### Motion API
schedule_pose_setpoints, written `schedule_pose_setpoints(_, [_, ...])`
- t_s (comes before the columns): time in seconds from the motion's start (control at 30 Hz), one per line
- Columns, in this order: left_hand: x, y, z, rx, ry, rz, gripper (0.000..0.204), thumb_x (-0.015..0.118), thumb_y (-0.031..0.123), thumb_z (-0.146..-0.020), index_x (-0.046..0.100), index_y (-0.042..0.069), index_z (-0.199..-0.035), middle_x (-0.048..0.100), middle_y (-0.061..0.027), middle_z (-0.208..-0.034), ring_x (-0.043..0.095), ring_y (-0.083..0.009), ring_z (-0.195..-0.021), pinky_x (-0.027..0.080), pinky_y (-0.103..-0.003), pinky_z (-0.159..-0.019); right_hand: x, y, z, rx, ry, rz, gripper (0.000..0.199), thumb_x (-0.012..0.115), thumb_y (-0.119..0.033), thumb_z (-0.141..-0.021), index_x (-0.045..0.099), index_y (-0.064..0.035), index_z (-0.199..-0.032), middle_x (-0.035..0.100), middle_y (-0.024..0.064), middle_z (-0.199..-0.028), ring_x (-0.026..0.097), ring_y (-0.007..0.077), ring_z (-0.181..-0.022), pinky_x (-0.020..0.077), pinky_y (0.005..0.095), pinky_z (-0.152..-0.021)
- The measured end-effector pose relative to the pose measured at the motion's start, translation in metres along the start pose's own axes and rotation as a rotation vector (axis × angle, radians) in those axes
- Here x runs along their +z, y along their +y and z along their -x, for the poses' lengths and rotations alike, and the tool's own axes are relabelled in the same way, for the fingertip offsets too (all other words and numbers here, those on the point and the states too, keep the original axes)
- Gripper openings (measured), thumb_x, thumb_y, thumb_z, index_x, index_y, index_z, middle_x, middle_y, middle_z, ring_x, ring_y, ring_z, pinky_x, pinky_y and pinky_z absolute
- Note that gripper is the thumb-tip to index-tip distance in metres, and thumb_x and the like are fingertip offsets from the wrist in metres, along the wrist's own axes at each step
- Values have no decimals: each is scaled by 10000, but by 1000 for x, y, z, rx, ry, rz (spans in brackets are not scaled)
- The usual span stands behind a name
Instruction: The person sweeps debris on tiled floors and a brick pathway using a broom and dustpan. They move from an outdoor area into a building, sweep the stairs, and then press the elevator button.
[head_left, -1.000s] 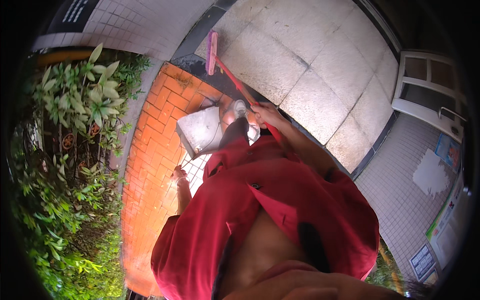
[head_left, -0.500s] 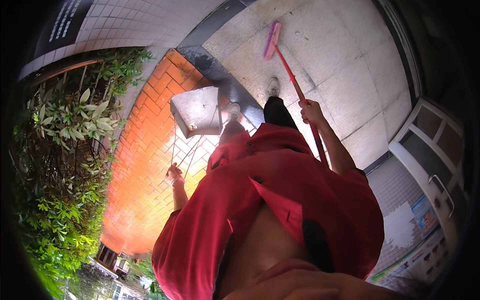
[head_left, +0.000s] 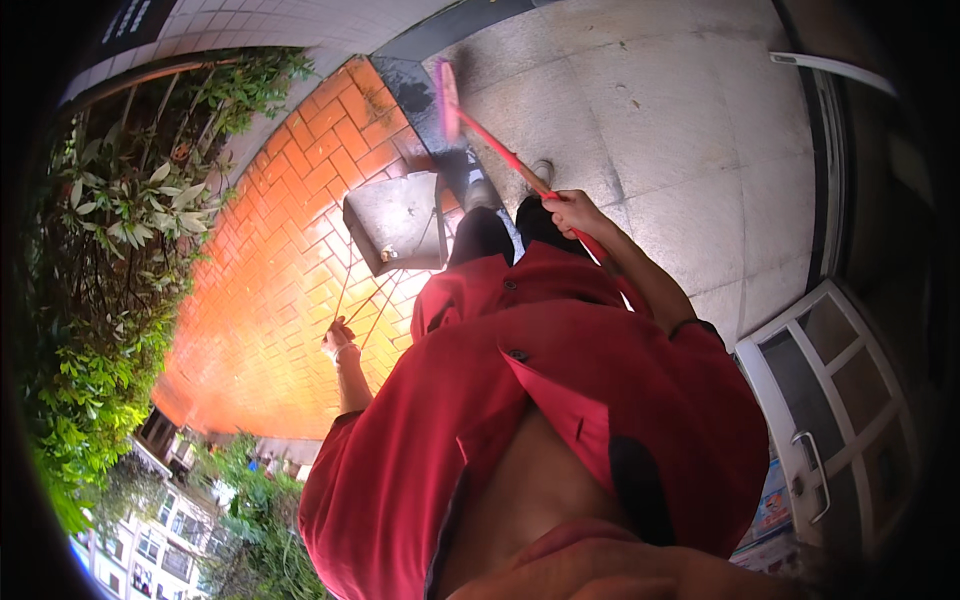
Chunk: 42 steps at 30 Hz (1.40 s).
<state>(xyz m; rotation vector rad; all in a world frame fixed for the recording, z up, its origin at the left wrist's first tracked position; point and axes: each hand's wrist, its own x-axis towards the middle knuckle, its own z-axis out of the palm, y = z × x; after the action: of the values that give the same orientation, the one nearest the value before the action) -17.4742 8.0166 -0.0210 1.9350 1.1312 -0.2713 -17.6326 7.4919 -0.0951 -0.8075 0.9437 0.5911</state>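
Observation:
My right hand [head_left: 577,213] is closed round the red handle of a broom [head_left: 505,155]. The broom's pink head with purple bristles [head_left: 447,100] is held near the dark stone border, between the grey slabs and the orange bricks. Over the bricks, left of my feet, is a grey metal dustpan [head_left: 405,210] with long thin wire handles. A small pale bit of litter [head_left: 388,253] lies inside it. The upper end of those wires is gripped by my left hand [head_left: 341,338], its fingers curled. The rear of the broom handle is hidden by my right arm and red jacket.
Orange brick paving [head_left: 270,260] spreads to the left, bounded by leafy shrubs [head_left: 120,220]. Grey slabs [head_left: 670,130] cover the right side. A white-framed glass door [head_left: 820,400] stands at the lower right, and a tiled wall [head_left: 240,25] runs along the far left.
My right hand has swung the broom leftward, from the middle of the grey slabs to the dark border. The dustpan stays in my left hand, and my feet have shifted.

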Motion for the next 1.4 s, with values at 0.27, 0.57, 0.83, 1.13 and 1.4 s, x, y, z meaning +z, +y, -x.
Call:
schedule_pose_setpoints(0.27, [14,-25,5,-68,27,39,74,603,59,-692,592,-11,-671,400,-7,-428,344,-109,-346,254,-243,-349,-56,-40,66,33,369,-36,118,528,-162,-836,459,-97,-767,357,-38,-482,324,46,-336,238,220,-296])
schedule_pose_setpoints(0.57, [75,-4,-8,-125,-46,-128,86,598,63,-696,575,-7,-650,432,-20,-447,376,-102,-348,276,-231,-328,-21,-131,25,-29,61,-284,148,521,-245,-866,492,-114,-802,292,-75,-452,264,40,-305,179,213,-299])
schedule_pose_setpoints(0.83, [103,47,29,14,-115,-59,91,576,47,-695,603,-39,-689,470,-65,-444,416,-141,-359,341,-245,-361,-55,-230,-147,181,-575,-844,141,467,-175,-879,391,-80,-808,372,-80,-532,370,19,-384,272,152,-326])
schedule_pose_setpoints(1.13, [156,74,23,169,-231,-28,111,578,45,-683,599,-58,-716,479,-77,-456,414,-152,-367,333,-258,-378,-167,-161,-34,-21,-89,-825,108,483,-216,-879,445,-130,-826,338,-75,-495,316,28,-351,226,193,-292])
schedule_pose_setpoints(1.4, [216,114,24,227,-290,-142,189,529,36,-644,623,-76,-764,485,-59,-459,401,-131,-357,324,-228,-374,-152,-200,-10,-71,-70,-724,148,440,-218,-901,476,-79,-936,275,-82,-467,267,19,-331,174,201,-291])
